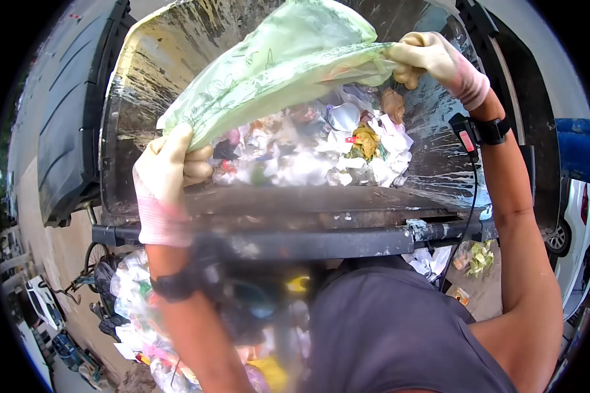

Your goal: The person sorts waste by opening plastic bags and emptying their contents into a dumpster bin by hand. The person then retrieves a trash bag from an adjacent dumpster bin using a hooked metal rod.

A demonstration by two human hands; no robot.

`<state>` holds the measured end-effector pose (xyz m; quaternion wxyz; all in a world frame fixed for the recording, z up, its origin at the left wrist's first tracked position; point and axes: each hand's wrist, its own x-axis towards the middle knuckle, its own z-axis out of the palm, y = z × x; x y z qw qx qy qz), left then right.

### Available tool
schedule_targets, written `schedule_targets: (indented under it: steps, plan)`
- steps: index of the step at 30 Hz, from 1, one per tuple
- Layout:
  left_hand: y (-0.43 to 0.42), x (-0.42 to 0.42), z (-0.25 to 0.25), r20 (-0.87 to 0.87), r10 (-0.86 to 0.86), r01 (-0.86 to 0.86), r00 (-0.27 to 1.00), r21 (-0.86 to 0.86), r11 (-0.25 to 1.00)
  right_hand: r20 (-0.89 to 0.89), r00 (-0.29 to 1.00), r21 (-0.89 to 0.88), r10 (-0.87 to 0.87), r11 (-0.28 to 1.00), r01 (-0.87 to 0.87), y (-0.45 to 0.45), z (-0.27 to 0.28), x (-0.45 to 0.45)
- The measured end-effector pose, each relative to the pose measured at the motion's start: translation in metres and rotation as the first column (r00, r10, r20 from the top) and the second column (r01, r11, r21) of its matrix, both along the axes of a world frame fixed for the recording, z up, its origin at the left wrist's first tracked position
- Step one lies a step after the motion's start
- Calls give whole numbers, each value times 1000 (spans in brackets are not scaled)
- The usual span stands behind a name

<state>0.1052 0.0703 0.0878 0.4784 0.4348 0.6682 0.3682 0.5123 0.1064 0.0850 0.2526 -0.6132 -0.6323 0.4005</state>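
A pale green plastic bag (262, 85) with dark printed marks is stretched out between my two gloved hands, over the open trash bin (151, 72). My left hand (167, 160) pinches its lower left corner at the bin's left side. At the upper right, my right hand (432, 62) has its fingers closed on the bag's other end. Both hands wear cream gloves with pink cuffs. Beneath the bag, inside the bin, lies mixed waste (295, 154) of white paper and plastic, with a crumpled yellow-brown wrapper (366, 141) among it.
A dark bar (308, 245) runs along the bin's front edge, close to my body. Bagged litter (134, 281) is heaped on the ground at lower left. A black lid (72, 118) hangs at the left. A white car (577, 223) stands at the right, and a cable (465, 223) hangs from my right wrist.
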Motion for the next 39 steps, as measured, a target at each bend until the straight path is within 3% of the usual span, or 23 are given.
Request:
schedule_targets:
  steps: [2,4,5,7,10,12,13,14,16,18,19,21,23,25,26,27,28,30,32,33,35,37,39]
  plan:
    - [1,-5,-6,46,-20,20,999,-5,1000,-350,908,46,230,972,-228,9,5,19]
    - [3,-3,-14,9,-75,75,997,-56,996,-443,857,-21,262,953,-302,26,-10,21]
    - [7,-4,-24,11,-81,81,997,-80,993,-60,998,-9,11,1000,-12,20,-21,-1]
    - [4,7,-14,-47,-11,8,999,-67,998,238,969,-26,60,998,-56,20,-15,-15]
    - [1,-1,-14,17,-89,90,996,-61,994,-441,868,-63,227,957,-283,20,-4,0]
    - [-1,2,-16,-33,-30,27,999,-82,996,-142,964,-56,224,971,-234,25,-17,-13]
    - [0,6,-16,-57,-8,3,998,-88,996,307,949,24,76,996,-88,22,-21,-24]
    - [-2,13,-8,-52,30,-33,998,-70,997,229,972,26,56,998,-64,18,-16,-27]
    - [-2,4,-12,-48,2,-6,999,-78,997,-314,926,3,207,976,-217,22,-9,-10]
    - [-3,-1,-16,-50,-8,4,999,-82,997,-541,840,-162,24,978,-132,21,0,-14]
    - [-4,-2,-18,-46,2,-7,999,-89,996,-76,997,-60,-10,998,5,29,-14,-20]
    - [-4,-9,-23,-33,32,-35,999,-100,994,174,983,4,65,998,-67,26,-9,-23]
    - [-8,-16,-23,-33,35,-38,999,-96,995,-461,886,-106,51,988,-112,20,2,-12]
    - [-12,-13,-17,-23,40,-41,999,-80,996,-256,966,-83,-27,996,6,21,-11,-14]
    - [-13,-12,-15,-17,37,-38,999,-69,997,134,991,-19,23,1000,-20,26,-19,-20]
    - [-12,-12,-14,-2,12,-12,1000,-65,998,508,860,29,42,997,-66,32,-25,-23]
    - [-11,-16,-14,13,-2,3,1000,-59,998,209,973,-9,99,995,-100,28,-24,-18]
    - [-18,-18,-13,-15,42,-43,999,-43,998,-415,905,-8,93,994,-106,16,-10,-22]
    - [-22,-9,-9,-96,126,-126,987,6,992,-415,909,-100,-36,995,-6,17,-3,-27]
    - [-23,-9,-7,-79,118,-118,990,10,993,195,978,28,77,996,-84,35,-16,-32]
    - [-26,-13,-3,-40,110,-109,993,21,994,496,868,182,0,978,-104,32,-20,-40]
    - [-30,-21,-3,-91,128,-122,988,70,990,-139,989,75,41,997,-31,27,-4,-42]
    - [-33,-26,-1,-149,179,-156,972,156,975,-59,997,113,56,992,-49,30,3,-54]
